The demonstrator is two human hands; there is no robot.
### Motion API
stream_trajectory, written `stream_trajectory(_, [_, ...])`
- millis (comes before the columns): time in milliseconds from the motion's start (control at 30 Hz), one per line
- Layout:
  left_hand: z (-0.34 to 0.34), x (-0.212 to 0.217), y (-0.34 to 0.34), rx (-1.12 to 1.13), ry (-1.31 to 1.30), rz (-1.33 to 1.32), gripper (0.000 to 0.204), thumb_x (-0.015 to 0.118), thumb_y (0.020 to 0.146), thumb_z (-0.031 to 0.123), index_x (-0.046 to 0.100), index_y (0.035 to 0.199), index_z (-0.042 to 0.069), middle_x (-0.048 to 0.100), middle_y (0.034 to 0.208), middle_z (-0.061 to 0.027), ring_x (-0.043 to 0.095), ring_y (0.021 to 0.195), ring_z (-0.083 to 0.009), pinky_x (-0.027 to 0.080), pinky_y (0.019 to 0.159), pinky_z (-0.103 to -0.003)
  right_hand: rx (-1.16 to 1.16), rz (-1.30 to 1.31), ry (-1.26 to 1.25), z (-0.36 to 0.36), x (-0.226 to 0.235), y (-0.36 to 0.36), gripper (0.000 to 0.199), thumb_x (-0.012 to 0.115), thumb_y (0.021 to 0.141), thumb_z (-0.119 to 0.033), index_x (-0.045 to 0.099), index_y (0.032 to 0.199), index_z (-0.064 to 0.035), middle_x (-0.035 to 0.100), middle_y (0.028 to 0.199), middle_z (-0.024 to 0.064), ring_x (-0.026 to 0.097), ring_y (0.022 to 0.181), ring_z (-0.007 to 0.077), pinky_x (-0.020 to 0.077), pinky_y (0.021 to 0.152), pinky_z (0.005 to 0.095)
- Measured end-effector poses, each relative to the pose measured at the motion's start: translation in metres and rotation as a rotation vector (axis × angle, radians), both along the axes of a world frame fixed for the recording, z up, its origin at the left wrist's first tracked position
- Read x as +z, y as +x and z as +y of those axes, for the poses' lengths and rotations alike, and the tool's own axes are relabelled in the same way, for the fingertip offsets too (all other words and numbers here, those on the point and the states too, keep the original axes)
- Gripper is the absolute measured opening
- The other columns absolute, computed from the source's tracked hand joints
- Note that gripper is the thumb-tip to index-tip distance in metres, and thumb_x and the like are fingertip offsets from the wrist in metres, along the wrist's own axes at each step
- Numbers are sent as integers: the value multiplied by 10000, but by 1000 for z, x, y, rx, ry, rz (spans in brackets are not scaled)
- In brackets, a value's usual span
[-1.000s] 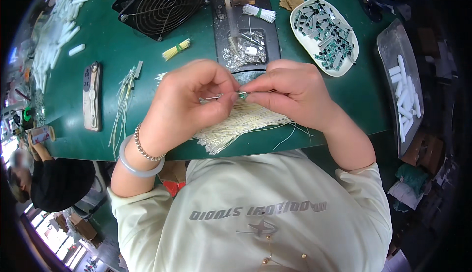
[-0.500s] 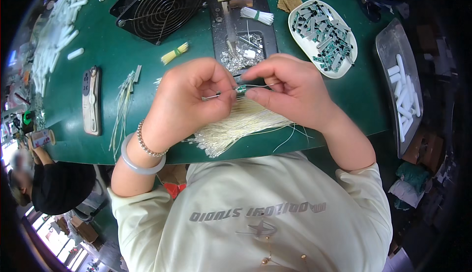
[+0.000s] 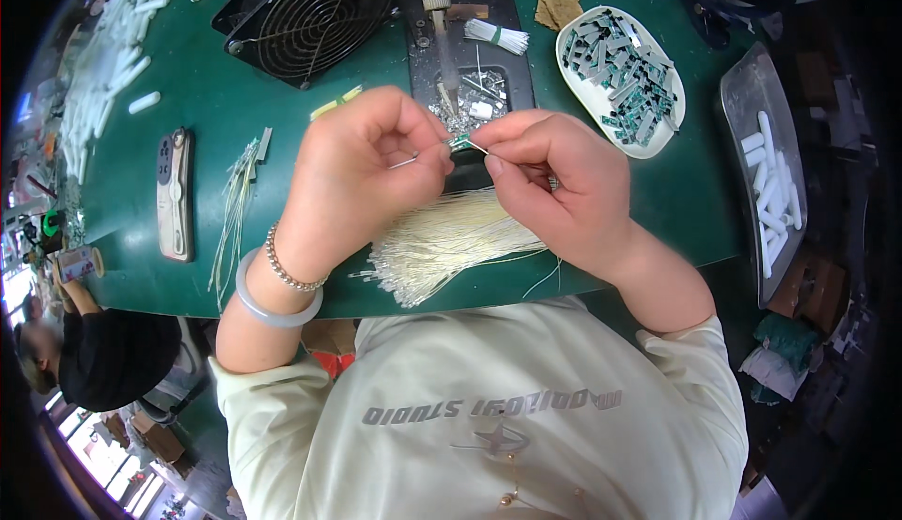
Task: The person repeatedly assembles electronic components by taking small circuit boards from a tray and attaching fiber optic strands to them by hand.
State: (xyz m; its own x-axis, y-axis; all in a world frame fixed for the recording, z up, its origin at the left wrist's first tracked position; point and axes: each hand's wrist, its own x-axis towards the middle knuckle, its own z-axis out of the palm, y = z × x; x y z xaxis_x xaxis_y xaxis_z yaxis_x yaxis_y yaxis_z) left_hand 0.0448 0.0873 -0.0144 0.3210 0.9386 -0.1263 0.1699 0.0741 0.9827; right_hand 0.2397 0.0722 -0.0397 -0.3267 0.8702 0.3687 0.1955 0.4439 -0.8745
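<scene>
Pinched in the fingers of my left hand (image 3: 381,149) is a small green circuit board (image 3: 458,142), with a thin metal-looking piece poking out on the other side of the fist. My right hand (image 3: 559,177) pinches a thin pale wire (image 3: 477,148), its tip against the board. Just beyond my fingertips stands a soldering iron (image 3: 444,41), its tip pointing down at a tray of solder scraps (image 3: 489,88). Below my hands lies a bundle of cream wires (image 3: 451,243); the right hand partly covers it.
An oval white dish (image 3: 676,102) of small boards stands at the right. Beyond it sits a metal tray (image 3: 742,97) with white tubes. A black fan (image 3: 315,22), a phone (image 3: 175,196) and loose wires (image 3: 235,205) lie leftward. A person in black (image 3: 117,360) is at far left.
Both hands have shifted slightly away from me, toward the soldering iron. My right fingers have closed into a tighter pinch, and the wire now meets the board at a slant.
</scene>
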Motion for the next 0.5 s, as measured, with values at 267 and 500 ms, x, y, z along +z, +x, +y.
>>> stream_trajectory(267, [7, -4, 0, 31, 48, -81, 80, 625, 768, -64, 553, 774, -30, 634, 797, -40, 601, 704, -57, 503, 620, -190, -57, -64, 149, 6, -1, -1, 107, 633, 788, 59, 570, 850, -2, 649, 975, 106, 448, 567, 0, 394, 497, 157])
stream_trajectory(500, [9, -4, 0, 41, 72, -105, 97, 639, 764, -65, 551, 769, -24, 629, 840, -46, 584, 680, -39, 482, 586, -168, -47, -6, 108, 8, 0, -1, 106, 639, 789, 52, 574, 850, -6, 650, 980, 111, 471, 591, 0, 409, 517, 156])
